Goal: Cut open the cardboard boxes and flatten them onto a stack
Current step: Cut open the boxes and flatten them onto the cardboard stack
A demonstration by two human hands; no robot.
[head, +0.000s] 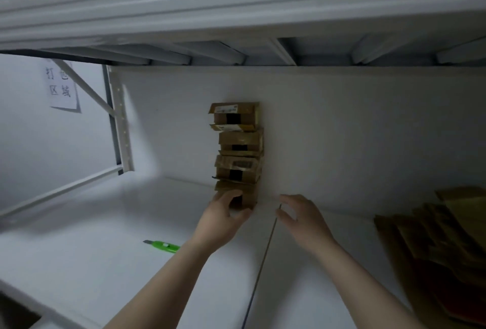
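A column of several small taped cardboard boxes (238, 144) stands against the white back wall of a shelf. My left hand (223, 219) grips the bottom box (246, 194), fingers curled round its left side and thumb under its front. My right hand (302, 217) hovers just right of that box, fingers loosely curved, holding nothing. A green utility knife (164, 246) lies on the white shelf surface (105, 249) to the left of my left forearm. A pile of flattened cardboard (441, 244) lies at the right.
A white shelf deck with ribs (236, 26) hangs overhead. A perforated upright post (121, 123) stands at the left, with a paper sign (61, 86) on the wall behind it. A seam (263, 263) runs across the shelf surface between my arms.
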